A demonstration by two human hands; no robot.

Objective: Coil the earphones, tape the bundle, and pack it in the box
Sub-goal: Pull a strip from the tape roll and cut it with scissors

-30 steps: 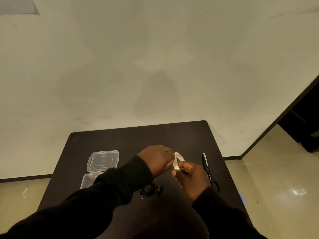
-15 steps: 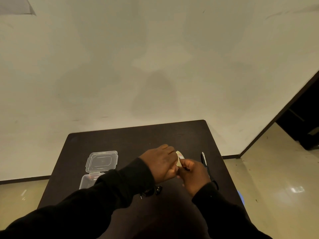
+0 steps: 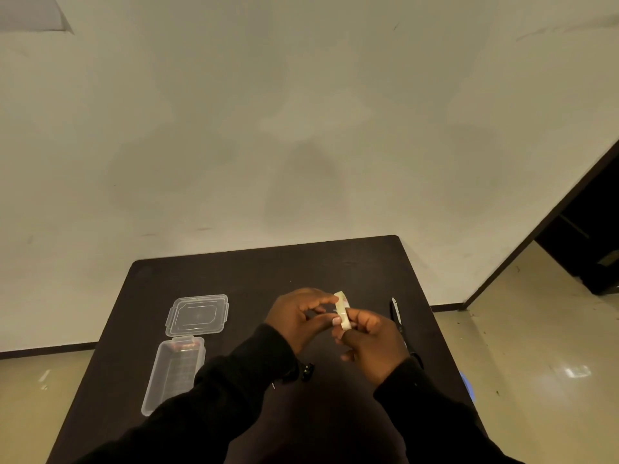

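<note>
Before you a dark table (image 3: 268,272) stands against a pale wall. Your right hand (image 3: 371,343) grips the tape roll (image 3: 343,314) edge-on above it, while your left hand (image 3: 298,319) pinches at the roll's rim. The earphones (image 3: 306,371) lie beneath your left sleeve. The open box (image 3: 172,373) and its lid (image 3: 197,314) sit left, scissors (image 3: 398,321) right.
</note>
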